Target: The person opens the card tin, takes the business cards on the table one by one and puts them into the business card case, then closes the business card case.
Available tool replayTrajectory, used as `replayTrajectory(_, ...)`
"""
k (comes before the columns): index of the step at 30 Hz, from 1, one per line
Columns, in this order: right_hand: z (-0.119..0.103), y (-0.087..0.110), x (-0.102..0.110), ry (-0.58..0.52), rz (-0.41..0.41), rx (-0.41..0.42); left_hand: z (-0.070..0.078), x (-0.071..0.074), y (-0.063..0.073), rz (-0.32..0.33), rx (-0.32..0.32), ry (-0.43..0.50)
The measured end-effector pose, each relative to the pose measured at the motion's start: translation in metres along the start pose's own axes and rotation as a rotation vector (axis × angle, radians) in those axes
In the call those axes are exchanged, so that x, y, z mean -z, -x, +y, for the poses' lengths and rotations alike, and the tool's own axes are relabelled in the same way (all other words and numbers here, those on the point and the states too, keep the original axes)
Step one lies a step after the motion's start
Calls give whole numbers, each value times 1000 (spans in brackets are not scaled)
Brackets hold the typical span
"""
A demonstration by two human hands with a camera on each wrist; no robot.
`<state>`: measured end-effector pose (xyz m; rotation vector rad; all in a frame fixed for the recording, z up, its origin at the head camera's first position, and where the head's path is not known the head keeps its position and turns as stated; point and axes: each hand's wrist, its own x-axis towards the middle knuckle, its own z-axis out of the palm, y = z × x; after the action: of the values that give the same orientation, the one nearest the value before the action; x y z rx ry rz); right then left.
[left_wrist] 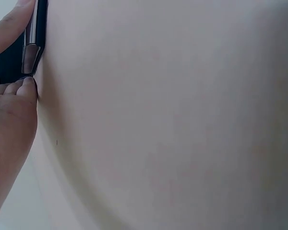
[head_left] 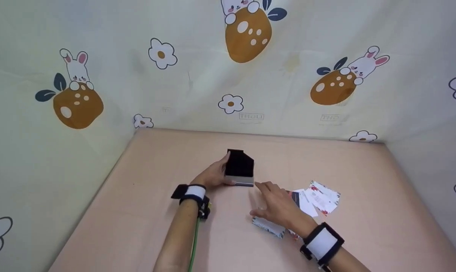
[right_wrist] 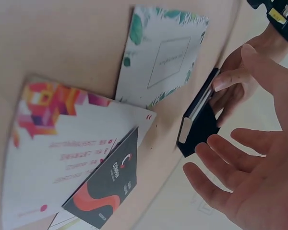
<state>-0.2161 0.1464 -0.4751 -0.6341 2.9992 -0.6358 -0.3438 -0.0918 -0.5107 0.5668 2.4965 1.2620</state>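
Observation:
My left hand (head_left: 212,174) grips a black card case (head_left: 240,164) at its left side, thumb along the silver front edge. The case's dark flap stands up toward the back. In the left wrist view the case (left_wrist: 9,60) shows only at the upper left corner, fingers around its end. My right hand (head_left: 282,206) hovers just right of the case with fingers spread and nothing in them. Under and beside it lie business cards: a white one with green leaves (right_wrist: 165,55), a white one with orange and purple shapes (right_wrist: 72,143), and a dark grey one with a coral swirl (right_wrist: 110,184).
More white floral cards (head_left: 324,198) lie fanned to the right of my right hand. The pinkish table (head_left: 159,158) meets a fabric wall (head_left: 197,83) printed with rabbits and flowers at the back and sides. A green cable (head_left: 194,241) runs along my left forearm.

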Motion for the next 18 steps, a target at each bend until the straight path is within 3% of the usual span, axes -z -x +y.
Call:
replayTrajectory(8, 4, 19, 0, 10, -32, 60, 0, 1, 1, -14, -9, 10)
replayTrajectory(18, 4, 35, -2, -13, -89, 8, 1, -1, 0, -10, 34, -1)
